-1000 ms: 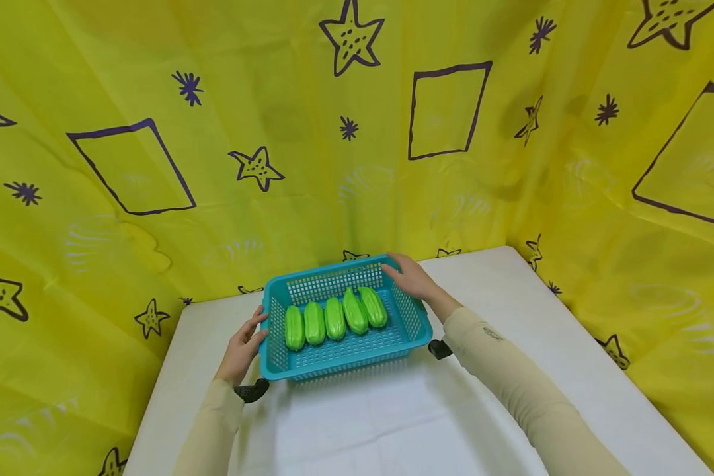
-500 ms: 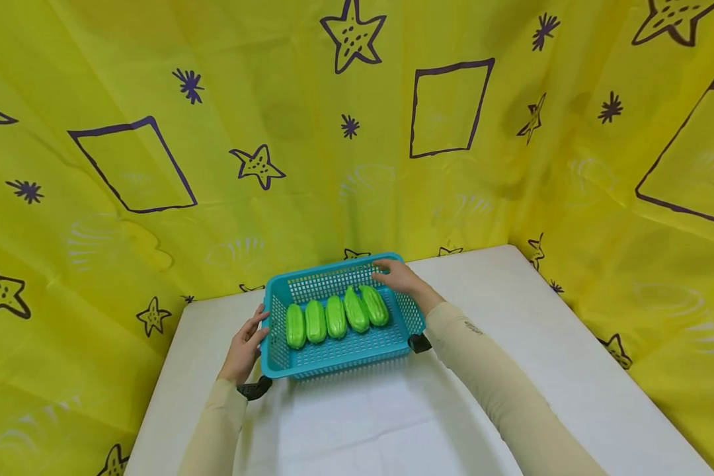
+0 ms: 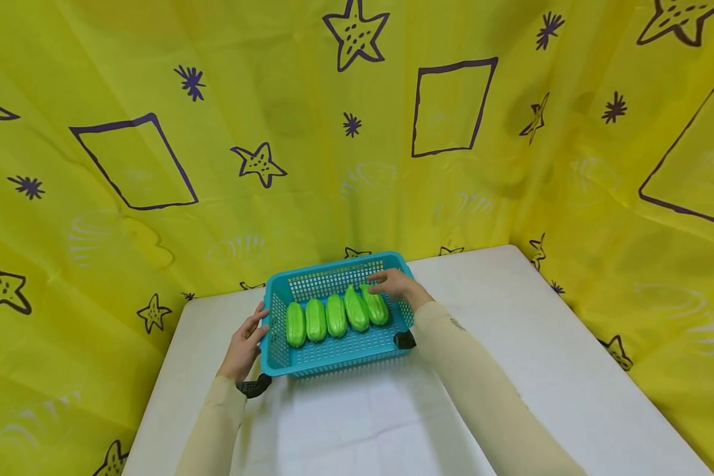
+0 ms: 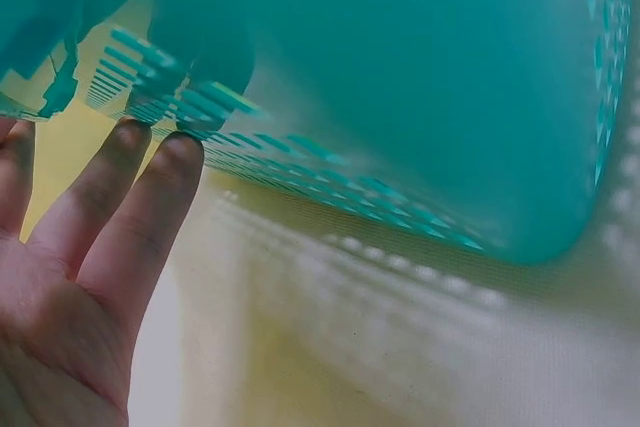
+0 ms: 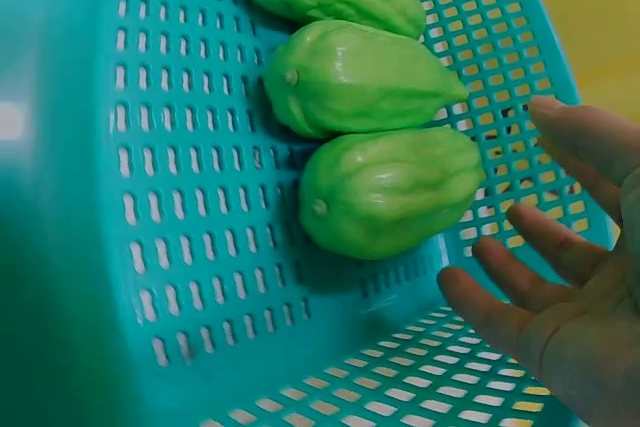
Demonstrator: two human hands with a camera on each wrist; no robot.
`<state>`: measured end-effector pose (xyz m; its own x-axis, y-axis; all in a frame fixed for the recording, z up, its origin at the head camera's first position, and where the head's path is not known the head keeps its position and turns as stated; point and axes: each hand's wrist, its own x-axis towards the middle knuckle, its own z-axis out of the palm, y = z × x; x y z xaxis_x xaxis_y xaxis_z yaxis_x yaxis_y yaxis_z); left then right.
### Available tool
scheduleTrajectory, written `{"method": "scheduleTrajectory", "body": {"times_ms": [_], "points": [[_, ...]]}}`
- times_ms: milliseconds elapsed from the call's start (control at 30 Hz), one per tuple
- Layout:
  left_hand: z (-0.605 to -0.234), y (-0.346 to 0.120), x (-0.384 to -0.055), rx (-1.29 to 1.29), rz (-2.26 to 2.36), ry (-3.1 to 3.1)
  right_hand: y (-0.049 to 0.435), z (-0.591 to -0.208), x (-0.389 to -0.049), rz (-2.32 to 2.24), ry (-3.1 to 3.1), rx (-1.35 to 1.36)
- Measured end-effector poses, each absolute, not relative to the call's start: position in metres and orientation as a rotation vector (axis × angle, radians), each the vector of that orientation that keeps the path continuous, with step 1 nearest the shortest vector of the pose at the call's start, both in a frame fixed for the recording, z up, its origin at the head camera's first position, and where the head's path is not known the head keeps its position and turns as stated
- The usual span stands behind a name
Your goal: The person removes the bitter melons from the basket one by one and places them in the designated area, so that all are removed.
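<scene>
A turquoise mesh basket [image 3: 339, 361] holds several green, ridged fruits, shaped like small papayas, lying side by side in a row. Against the basket's left wall rests my left hand [image 3: 241, 349]; its extended fingertips touch the mesh from outside in the left wrist view. Over the right end of the row hovers my right hand [image 3: 395, 285], fingers spread and loosely bent. In the right wrist view, the rightmost green fruit [image 5: 395, 192] lies just beyond those fingertips, a small gap between, and its stem end points toward the hand.
The basket stands on a white table [image 3: 357, 423], close to its back edge. A yellow curtain [image 3: 309, 218] printed with stars surrounds the table at the back and sides. Black camera mounts [image 3: 404, 340] hang at both wrists.
My right hand has left the basket's right rim and moved left and down, over the rightmost fruit. The left hand stays at the left wall, and the fruits have not moved.
</scene>
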<state>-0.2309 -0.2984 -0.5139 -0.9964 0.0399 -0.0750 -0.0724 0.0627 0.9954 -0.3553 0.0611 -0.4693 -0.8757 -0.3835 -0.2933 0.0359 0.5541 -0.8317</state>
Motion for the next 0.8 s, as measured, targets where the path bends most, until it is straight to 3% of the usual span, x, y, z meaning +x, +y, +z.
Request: {"method": "scheduleTrajectory", "body": {"times_ms": [200, 800], "points": [[-0.505, -0.296, -0.225, -0.046, 2.096, 2.210, 0.058, -0.480, -0.354, -1.275, 2.277, -0.272], [-0.528, -0.305, -0.235, 0.022, 2.067, 2.276, 0.058, -0.497, -0.347, -1.109, 2.381, -0.330]]}}
